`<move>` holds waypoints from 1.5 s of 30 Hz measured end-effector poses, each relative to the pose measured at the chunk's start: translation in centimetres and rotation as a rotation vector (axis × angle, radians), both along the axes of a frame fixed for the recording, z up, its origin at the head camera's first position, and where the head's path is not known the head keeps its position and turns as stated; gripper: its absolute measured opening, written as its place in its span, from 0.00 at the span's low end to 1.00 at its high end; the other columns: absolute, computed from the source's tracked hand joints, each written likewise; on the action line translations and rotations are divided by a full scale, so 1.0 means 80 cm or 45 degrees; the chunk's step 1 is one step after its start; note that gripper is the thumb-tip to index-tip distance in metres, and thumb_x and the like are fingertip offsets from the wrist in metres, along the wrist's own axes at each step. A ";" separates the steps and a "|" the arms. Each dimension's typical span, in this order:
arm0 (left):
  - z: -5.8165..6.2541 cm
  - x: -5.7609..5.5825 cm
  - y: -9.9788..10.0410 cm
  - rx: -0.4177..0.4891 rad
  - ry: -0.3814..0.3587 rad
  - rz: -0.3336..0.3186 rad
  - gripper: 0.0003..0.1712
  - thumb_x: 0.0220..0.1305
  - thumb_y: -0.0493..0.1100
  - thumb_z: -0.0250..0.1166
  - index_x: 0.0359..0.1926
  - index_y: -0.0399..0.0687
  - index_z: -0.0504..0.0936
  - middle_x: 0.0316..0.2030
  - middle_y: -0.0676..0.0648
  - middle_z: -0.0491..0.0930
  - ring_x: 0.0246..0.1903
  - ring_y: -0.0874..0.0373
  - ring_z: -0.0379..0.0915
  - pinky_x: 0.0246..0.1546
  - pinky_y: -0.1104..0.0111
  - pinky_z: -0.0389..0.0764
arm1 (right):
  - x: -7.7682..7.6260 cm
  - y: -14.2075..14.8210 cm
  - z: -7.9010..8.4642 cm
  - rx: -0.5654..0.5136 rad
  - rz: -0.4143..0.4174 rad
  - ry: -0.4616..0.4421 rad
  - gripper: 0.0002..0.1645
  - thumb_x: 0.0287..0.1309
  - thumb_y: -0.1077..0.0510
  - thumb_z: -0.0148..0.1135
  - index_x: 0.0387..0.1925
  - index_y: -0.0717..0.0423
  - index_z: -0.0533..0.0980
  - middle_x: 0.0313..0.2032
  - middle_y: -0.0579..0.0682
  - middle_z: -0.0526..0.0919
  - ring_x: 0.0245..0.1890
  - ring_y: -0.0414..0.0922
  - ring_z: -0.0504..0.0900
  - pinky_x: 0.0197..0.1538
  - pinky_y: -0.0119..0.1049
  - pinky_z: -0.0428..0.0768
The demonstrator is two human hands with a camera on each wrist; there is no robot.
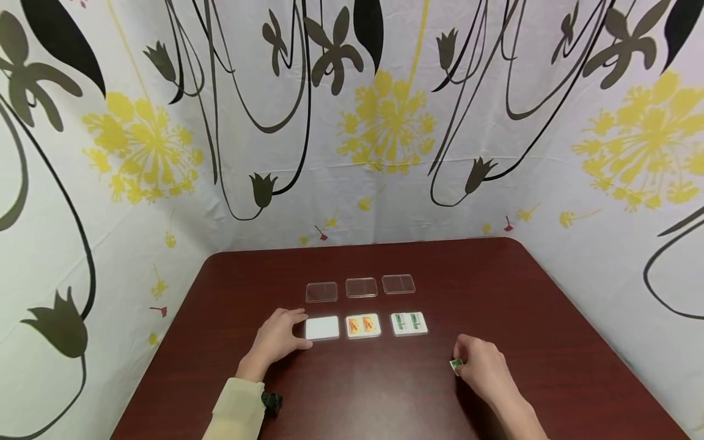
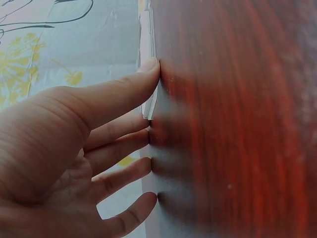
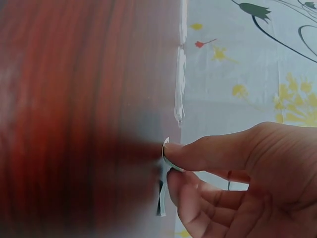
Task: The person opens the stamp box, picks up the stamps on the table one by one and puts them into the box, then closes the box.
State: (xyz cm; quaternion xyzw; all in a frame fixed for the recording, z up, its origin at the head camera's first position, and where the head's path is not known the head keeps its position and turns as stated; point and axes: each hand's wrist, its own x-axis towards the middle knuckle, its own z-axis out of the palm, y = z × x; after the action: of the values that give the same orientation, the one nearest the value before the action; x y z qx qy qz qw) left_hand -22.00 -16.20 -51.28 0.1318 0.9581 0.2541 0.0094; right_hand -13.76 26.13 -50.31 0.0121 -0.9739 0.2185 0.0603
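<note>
A white-filled flat clear case (image 1: 322, 328) lies at the left of the nearer row. My left hand (image 1: 277, 336) rests at its left end, thumb touching the near side and the other fingers spread beside it on the table. Thumb and fingertips of my right hand (image 1: 484, 366) pinch a small curled green-and-white piece of paper (image 1: 456, 365), low over the table on the right. In the right wrist view another thin dark-and-white piece (image 3: 161, 198) shows by the fingertips; whether the two are joined is unclear.
Beside the white-filled case lie a case with orange pictures (image 1: 363, 326) and one with green-and-white pictures (image 1: 409, 324). Behind them are three clear lids or trays, left (image 1: 321, 292), middle (image 1: 361, 287) and right (image 1: 398, 283). All lie on a dark red-brown table (image 1: 352, 379) against a patterned curtain (image 1: 379, 214).
</note>
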 end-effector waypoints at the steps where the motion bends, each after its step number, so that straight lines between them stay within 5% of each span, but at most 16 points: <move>1: 0.000 0.000 0.000 0.001 0.000 -0.001 0.39 0.51 0.52 0.80 0.64 0.46 0.80 0.65 0.46 0.74 0.63 0.44 0.68 0.56 0.44 0.74 | 0.000 0.000 -0.001 -0.008 0.008 0.001 0.18 0.39 0.68 0.75 0.21 0.45 0.74 0.17 0.39 0.72 0.20 0.42 0.70 0.27 0.43 0.70; 12: 0.001 0.002 -0.001 0.002 -0.038 -0.017 0.39 0.52 0.50 0.80 0.65 0.45 0.80 0.67 0.45 0.73 0.63 0.44 0.68 0.55 0.44 0.74 | 0.000 0.000 0.003 -0.084 0.042 -0.040 0.15 0.42 0.67 0.75 0.22 0.43 0.82 0.22 0.37 0.79 0.25 0.39 0.75 0.30 0.43 0.74; 21: 0.003 0.002 -0.002 -0.002 -0.041 -0.020 0.39 0.53 0.51 0.80 0.65 0.45 0.79 0.67 0.45 0.72 0.63 0.44 0.67 0.55 0.44 0.74 | 0.000 -0.009 0.018 -0.346 -0.030 -0.144 0.09 0.49 0.63 0.76 0.30 0.44 0.88 0.32 0.40 0.87 0.31 0.39 0.82 0.34 0.39 0.78; 30: -0.002 0.000 -0.004 -0.006 -0.039 -0.026 0.39 0.52 0.52 0.80 0.65 0.46 0.79 0.67 0.47 0.73 0.63 0.45 0.67 0.54 0.44 0.75 | -0.007 -0.021 0.026 -0.417 0.072 -0.061 0.16 0.51 0.64 0.75 0.41 0.43 0.88 0.42 0.39 0.87 0.37 0.37 0.83 0.37 0.35 0.79; 45: -0.003 -0.004 -0.005 -0.005 -0.032 -0.022 0.39 0.52 0.53 0.80 0.64 0.47 0.80 0.66 0.48 0.74 0.62 0.46 0.68 0.55 0.45 0.75 | -0.037 -0.040 0.022 -0.504 0.109 0.017 0.17 0.47 0.66 0.77 0.41 0.48 0.88 0.30 0.40 0.86 0.30 0.37 0.83 0.33 0.33 0.79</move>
State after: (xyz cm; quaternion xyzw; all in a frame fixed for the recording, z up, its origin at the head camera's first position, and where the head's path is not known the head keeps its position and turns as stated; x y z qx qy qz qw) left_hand -22.35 -16.58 -51.50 0.1370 0.9572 0.2537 0.0237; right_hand -16.73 22.93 -48.57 0.0429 -0.9102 0.4078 0.0587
